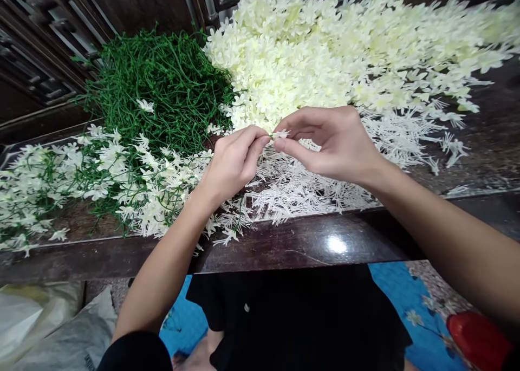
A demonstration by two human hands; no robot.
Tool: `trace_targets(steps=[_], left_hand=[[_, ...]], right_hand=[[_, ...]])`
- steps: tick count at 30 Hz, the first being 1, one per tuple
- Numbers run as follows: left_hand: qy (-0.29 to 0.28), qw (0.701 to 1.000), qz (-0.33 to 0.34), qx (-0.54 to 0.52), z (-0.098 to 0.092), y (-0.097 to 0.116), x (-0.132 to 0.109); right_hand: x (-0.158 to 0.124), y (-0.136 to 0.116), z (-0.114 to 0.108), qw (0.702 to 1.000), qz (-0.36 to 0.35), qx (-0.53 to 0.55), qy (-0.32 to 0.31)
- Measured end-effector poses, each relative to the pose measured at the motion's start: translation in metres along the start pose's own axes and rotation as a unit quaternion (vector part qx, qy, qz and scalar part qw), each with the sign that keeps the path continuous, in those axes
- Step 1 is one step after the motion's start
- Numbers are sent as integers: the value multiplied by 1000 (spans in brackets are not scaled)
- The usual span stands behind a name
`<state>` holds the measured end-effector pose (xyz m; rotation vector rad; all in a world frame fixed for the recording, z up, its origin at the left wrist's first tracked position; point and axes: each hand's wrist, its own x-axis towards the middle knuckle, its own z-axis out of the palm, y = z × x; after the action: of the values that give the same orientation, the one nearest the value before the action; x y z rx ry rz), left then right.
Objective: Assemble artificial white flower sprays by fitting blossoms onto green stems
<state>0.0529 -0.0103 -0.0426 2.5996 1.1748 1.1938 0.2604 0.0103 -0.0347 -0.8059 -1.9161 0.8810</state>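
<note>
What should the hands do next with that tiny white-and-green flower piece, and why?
Perhaps the bare right hand should gently push toward the bare left hand: the right hand is at the white end of the plastic-looking white-and-green flower piece, the left hand pinches its green end, and any join is too small to check.

Just front right of the green stem heap (156,89), the left hand (235,157) and right hand (335,143) are pinching a small white flower (281,134). Pale blossoms (300,67) are lying right of the heap, white strands (304,189) to its front right, stemmed flowers (111,157) before it.
</note>
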Motion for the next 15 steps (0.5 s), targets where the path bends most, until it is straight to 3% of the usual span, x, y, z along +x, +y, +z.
trace_targets(steps=[15], left_hand=[[12,999,50,0,6,-5,-6]], right_hand=[[-1,-4,1,1000,-21,7,-18]])
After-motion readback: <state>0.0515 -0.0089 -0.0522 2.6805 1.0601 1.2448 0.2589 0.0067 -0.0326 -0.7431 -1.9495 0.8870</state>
